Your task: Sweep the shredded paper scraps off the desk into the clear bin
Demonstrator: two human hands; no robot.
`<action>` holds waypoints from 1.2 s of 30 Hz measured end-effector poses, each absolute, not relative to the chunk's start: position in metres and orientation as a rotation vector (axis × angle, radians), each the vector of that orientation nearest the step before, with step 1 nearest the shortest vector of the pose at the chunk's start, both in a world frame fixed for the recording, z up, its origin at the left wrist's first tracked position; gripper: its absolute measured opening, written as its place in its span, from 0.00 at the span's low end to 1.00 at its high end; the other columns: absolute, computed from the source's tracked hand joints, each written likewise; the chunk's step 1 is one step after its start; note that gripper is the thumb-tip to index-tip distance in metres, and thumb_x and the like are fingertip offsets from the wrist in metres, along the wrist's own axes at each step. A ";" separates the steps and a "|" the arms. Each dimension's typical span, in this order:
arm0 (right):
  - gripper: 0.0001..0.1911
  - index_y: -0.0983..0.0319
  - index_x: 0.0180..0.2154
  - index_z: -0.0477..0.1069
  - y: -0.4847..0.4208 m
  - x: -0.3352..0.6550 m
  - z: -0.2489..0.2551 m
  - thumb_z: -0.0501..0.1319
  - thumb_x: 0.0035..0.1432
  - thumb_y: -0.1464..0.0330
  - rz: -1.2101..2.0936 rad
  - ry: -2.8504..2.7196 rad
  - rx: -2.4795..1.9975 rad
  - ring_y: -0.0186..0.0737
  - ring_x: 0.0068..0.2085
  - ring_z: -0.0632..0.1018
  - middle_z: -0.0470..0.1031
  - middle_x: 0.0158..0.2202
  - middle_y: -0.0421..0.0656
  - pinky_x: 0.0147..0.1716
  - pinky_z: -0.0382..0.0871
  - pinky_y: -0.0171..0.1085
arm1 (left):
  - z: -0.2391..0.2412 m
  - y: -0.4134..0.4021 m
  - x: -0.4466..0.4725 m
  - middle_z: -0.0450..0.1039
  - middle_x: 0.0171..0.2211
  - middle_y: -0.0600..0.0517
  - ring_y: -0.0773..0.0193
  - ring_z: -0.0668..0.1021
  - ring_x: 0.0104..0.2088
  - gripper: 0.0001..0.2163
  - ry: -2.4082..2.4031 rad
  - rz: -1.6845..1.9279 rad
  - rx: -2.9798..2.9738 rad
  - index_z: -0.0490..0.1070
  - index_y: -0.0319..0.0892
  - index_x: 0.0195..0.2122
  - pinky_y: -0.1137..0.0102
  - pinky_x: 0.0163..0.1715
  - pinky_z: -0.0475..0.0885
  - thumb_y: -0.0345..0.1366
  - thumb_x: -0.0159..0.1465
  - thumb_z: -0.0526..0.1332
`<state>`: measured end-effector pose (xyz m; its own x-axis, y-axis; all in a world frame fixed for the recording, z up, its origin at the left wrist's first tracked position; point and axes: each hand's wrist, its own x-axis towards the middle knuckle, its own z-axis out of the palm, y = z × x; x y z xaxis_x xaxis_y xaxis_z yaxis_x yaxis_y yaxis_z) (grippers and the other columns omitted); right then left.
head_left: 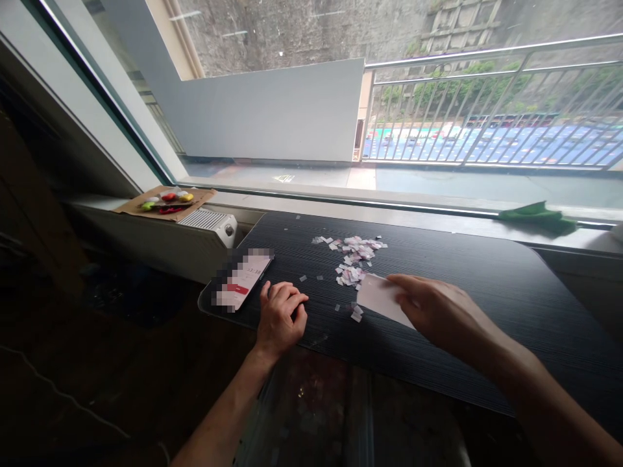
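Observation:
My right hand [438, 311] holds a white card [379, 297] by its right edge, low over the black ribbed mat [487, 285]. The card's left edge sits against a heap of small torn paper scraps [354, 258]. My left hand [282, 316] rests on the mat near its front edge, fingers curled in with nothing seen in them. A phone [242, 280] with a lit screen lies just left of that hand, overhanging the mat's corner.
Loose scraps dot the mat between my hands. A cardboard piece with coloured clips [168, 198] rests on the sill at left, above a white heater [214, 224]. A green cloth [538, 216] lies on the sill at right. A window and balcony railing are beyond.

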<state>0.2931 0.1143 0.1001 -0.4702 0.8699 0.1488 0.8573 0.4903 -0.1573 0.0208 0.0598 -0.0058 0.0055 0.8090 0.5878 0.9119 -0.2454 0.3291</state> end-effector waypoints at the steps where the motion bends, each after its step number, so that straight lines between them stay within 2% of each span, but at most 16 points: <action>1: 0.20 0.57 0.49 0.79 0.115 0.292 0.099 0.55 0.60 0.74 0.092 -2.527 -1.484 0.51 0.40 0.85 0.85 0.43 0.45 0.35 0.76 0.41 | -0.006 0.060 0.021 0.76 0.34 0.50 0.52 0.76 0.47 0.09 -1.828 -1.066 -2.119 0.76 0.45 0.35 0.45 0.60 0.57 0.28 0.62 0.56; 4: 0.20 0.57 0.49 0.78 0.114 0.292 0.100 0.54 0.61 0.73 0.086 -2.512 -1.510 0.50 0.42 0.85 0.85 0.45 0.45 0.35 0.75 0.40 | -0.006 0.060 0.020 0.76 0.34 0.50 0.52 0.76 0.46 0.09 -1.811 -1.059 -2.123 0.76 0.45 0.35 0.45 0.61 0.57 0.28 0.62 0.56; 10: 0.20 0.55 0.49 0.79 0.103 0.303 0.104 0.55 0.59 0.73 0.130 -2.539 -1.466 0.45 0.35 0.85 0.86 0.39 0.41 0.32 0.75 0.38 | -0.006 0.059 0.020 0.76 0.34 0.50 0.53 0.77 0.47 0.09 -1.818 -1.047 -2.111 0.76 0.45 0.35 0.47 0.61 0.56 0.28 0.62 0.56; 17: 0.19 0.55 0.45 0.80 0.097 0.313 0.102 0.54 0.58 0.72 0.148 -2.503 -1.347 0.45 0.33 0.85 0.86 0.36 0.41 0.29 0.74 0.37 | -0.004 0.059 0.020 0.76 0.34 0.50 0.53 0.76 0.46 0.09 -1.810 -1.038 -2.126 0.76 0.45 0.35 0.46 0.61 0.57 0.28 0.62 0.57; 24: 0.19 0.56 0.44 0.81 0.096 0.327 0.107 0.54 0.57 0.73 0.174 -2.542 -1.439 0.50 0.34 0.86 0.86 0.35 0.42 0.30 0.78 0.42 | -0.004 0.059 0.021 0.76 0.34 0.50 0.53 0.76 0.47 0.09 -1.823 -1.030 -2.122 0.76 0.46 0.35 0.47 0.61 0.56 0.28 0.62 0.57; 31: 0.18 0.52 0.44 0.80 0.097 0.346 0.108 0.56 0.57 0.69 0.293 -2.454 -1.519 0.48 0.33 0.86 0.86 0.33 0.38 0.24 0.75 0.38 | -0.005 0.059 0.020 0.76 0.34 0.50 0.53 0.76 0.47 0.09 -1.795 -1.026 -2.128 0.76 0.45 0.35 0.46 0.61 0.57 0.28 0.62 0.57; 36: 0.19 0.55 0.46 0.80 0.089 0.330 0.108 0.55 0.58 0.72 0.356 -2.543 -1.429 0.46 0.36 0.86 0.86 0.37 0.40 0.32 0.76 0.37 | -0.005 0.060 0.020 0.76 0.34 0.50 0.53 0.77 0.46 0.09 -1.802 -1.025 -2.128 0.77 0.45 0.35 0.46 0.61 0.57 0.28 0.62 0.57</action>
<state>0.3297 0.0893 0.1079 -0.5116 0.8573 0.0578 0.8085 0.5030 -0.3055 0.0196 0.0597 -0.0052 0.0335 0.8041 0.5936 0.9212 -0.2553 0.2937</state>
